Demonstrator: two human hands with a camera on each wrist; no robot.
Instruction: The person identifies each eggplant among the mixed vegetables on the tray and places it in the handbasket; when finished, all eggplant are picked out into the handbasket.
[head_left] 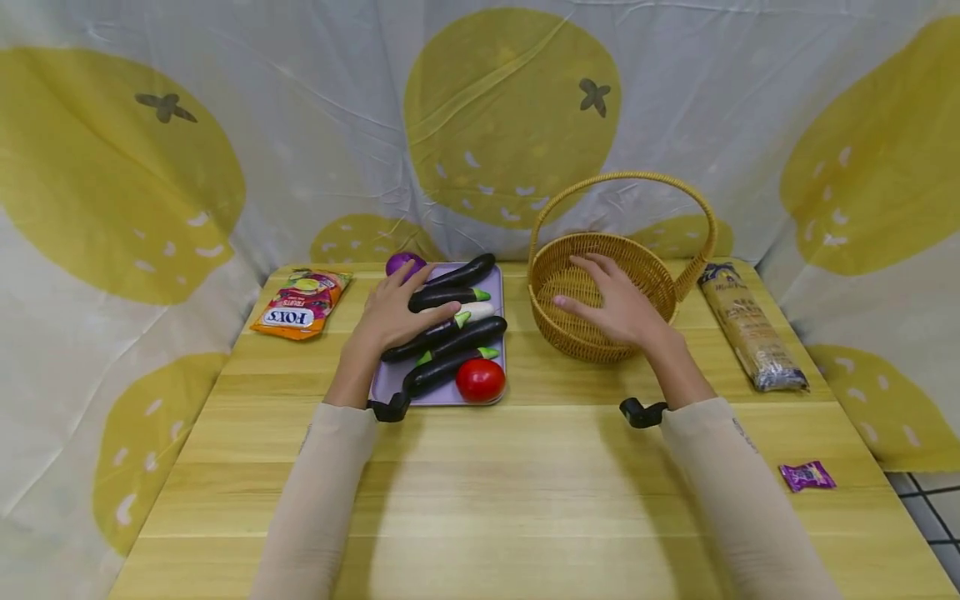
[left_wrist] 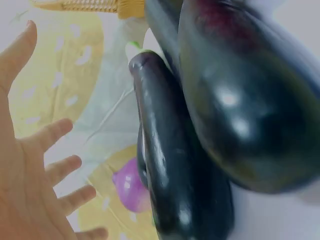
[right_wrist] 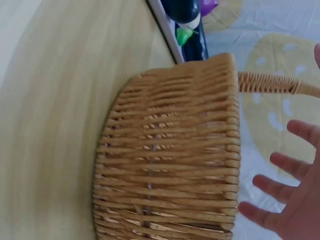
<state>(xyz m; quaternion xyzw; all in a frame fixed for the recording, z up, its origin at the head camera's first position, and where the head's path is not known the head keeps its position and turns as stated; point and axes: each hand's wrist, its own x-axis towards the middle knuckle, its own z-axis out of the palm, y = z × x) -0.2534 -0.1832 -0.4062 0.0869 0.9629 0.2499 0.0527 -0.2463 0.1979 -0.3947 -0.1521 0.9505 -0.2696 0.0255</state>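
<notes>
My left hand (head_left: 393, 312) hovers over the left part of a pale lilac tray (head_left: 384, 392), fingers spread and nothing held. Several dark eggplants (head_left: 453, 371) with green tips lie on that tray, beside a red tomato (head_left: 481, 380) and a partly hidden white item (head_left: 478, 311). A purple onion (head_left: 405, 263) shows at the tray's far left corner. Over the wicker basket (head_left: 551, 327) is my right hand (head_left: 618, 304), its fingers apart and holding nothing. In the left wrist view, an eggplant (left_wrist: 170, 150) stands clear of the fingers; the right wrist view shows the basket's woven side (right_wrist: 170, 150).
An orange-red Fox's candy bag (head_left: 300, 304) lies at the far left. Right of the basket, whose tall handle (head_left: 630, 176) stands upright, lies a long clear-and-tan package (head_left: 753, 329). A small purple wrapped candy (head_left: 807, 476) sits near the right edge. Patterned cloth (head_left: 330, 125) hangs behind.
</notes>
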